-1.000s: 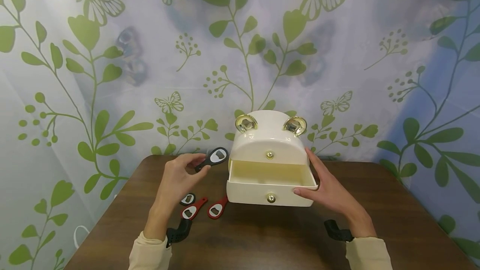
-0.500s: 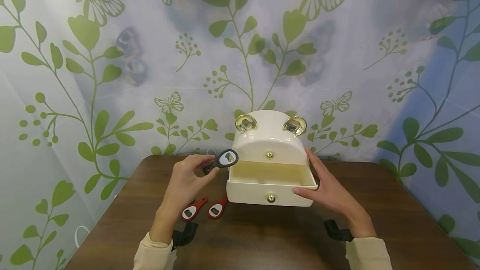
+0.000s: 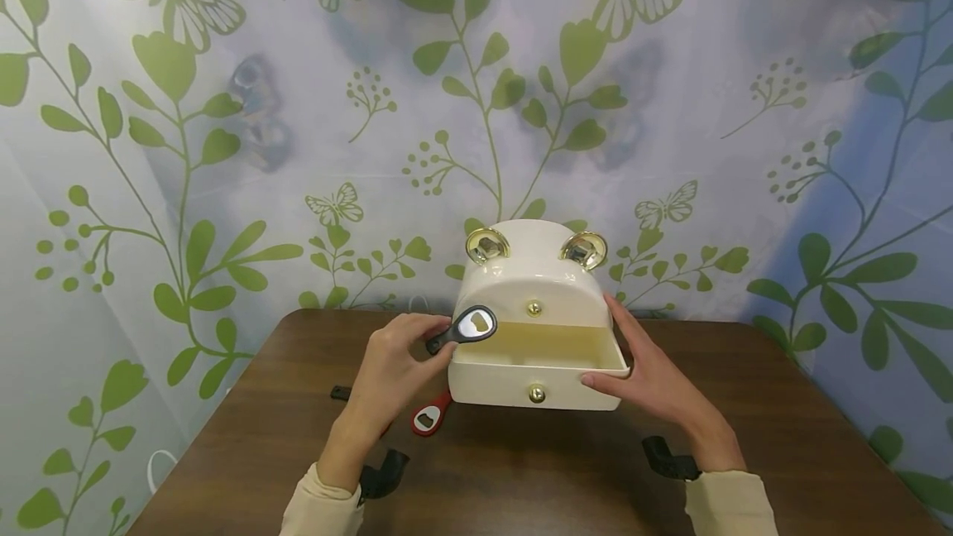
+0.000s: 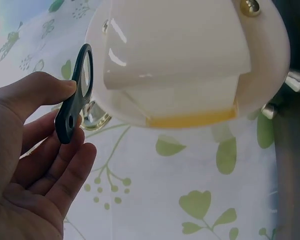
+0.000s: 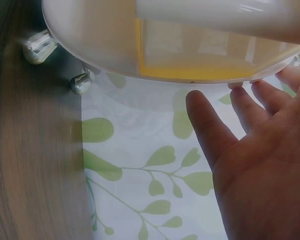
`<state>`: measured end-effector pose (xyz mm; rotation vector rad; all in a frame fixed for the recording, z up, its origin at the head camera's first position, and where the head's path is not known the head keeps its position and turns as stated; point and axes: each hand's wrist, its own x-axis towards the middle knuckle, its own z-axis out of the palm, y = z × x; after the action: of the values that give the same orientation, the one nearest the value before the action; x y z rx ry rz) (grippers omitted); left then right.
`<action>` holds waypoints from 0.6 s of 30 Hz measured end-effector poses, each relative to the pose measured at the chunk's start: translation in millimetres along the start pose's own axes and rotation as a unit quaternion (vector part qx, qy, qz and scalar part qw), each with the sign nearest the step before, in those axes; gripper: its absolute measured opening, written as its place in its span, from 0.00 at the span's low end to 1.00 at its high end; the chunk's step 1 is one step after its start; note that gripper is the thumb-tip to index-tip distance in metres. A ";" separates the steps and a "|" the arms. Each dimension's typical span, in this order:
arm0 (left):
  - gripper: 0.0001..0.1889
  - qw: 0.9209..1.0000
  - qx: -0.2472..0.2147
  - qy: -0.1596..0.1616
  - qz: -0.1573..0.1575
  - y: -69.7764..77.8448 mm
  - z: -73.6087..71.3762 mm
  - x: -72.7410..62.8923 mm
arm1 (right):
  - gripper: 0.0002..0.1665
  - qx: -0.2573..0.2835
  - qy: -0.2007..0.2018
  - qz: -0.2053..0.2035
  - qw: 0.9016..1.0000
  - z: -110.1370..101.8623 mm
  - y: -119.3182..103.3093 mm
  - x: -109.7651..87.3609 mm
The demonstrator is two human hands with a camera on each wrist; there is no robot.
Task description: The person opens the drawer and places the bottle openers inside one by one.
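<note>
My left hand (image 3: 398, 366) pinches a black bottle opener (image 3: 476, 324) by its handle, between thumb and fingers. The opener's rounded head, with a white and metal face, overlaps the left edge of the pulled-out drawer (image 3: 497, 385) in the head view. That drawer belongs to a cream cabinet (image 3: 530, 259) with gold knobs and two gold, eye-like domes on top. Against the cabinet's right side lie the extended fingers of my right hand (image 3: 658, 379), its thumb at the drawer's front corner. In the left wrist view, the opener (image 4: 72, 112) appears nearly edge-on beside the cabinet.
A red bottle opener (image 3: 427, 418) lies on the brown wooden table (image 3: 521, 470), left of the cabinet. Farther left, a black handle end (image 3: 341, 392) shows past my left hand, which hides the rest. A leaf-and-butterfly patterned cloth (image 3: 476, 106) hangs behind the table.
My left hand has moved right with the black bottle opener, from left of the cabinet to over the drawer's left edge. My right hand and the cabinet have stayed put.
</note>
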<state>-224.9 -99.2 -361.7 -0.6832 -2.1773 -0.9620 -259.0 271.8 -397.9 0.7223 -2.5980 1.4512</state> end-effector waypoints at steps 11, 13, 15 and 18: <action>0.15 1.000 -0.013 -0.018 -0.001 3.4 10.7 -0.6 | 0.69 -0.010 0.001 0.003 1.000 0.0 -0.1 0.0; 0.15 1.000 -0.017 -0.022 -0.002 3.5 12.6 -0.7 | 0.69 -0.008 0.000 0.003 1.000 0.0 -0.3 0.0; 0.15 1.000 -0.018 -0.026 -0.004 3.5 14.5 -0.7 | 0.69 -0.006 0.000 0.003 1.000 0.0 -0.3 -0.2; 0.15 0.999 -0.021 -0.027 -0.009 4.3 16.6 -1.3 | 0.69 -0.005 -0.001 0.003 1.000 0.2 -0.2 -0.5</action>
<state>-227.1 -83.9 -369.4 -0.7187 -2.2201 -1.0109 -258.4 271.8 -398.0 0.7143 -2.6094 1.4378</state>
